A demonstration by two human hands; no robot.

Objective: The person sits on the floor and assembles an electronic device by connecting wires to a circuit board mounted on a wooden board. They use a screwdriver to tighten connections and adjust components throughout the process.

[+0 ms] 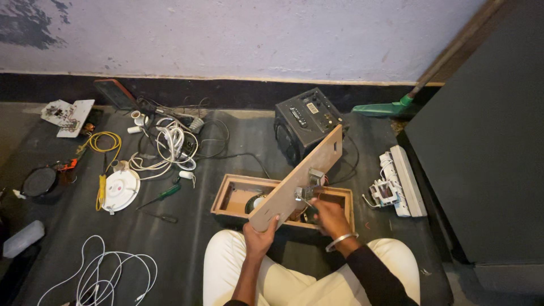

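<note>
Many loose things lie at our ten o'clock: a white cable bundle [170,146], a round white lamp disc [120,190] and a green screwdriver [163,194]. Our left hand [259,238] is closed on the lower end of the wooden panel [297,180], which leans tilted over the open wooden box [233,195] at twelve o'clock. Our right hand [330,217] pinches something small at the panel's metal part [310,186]; we cannot tell what. We think the panel may slip, because only one end is held.

Cream trousers [294,277], black sleeve [379,277], silver bangle [341,242]
</note>
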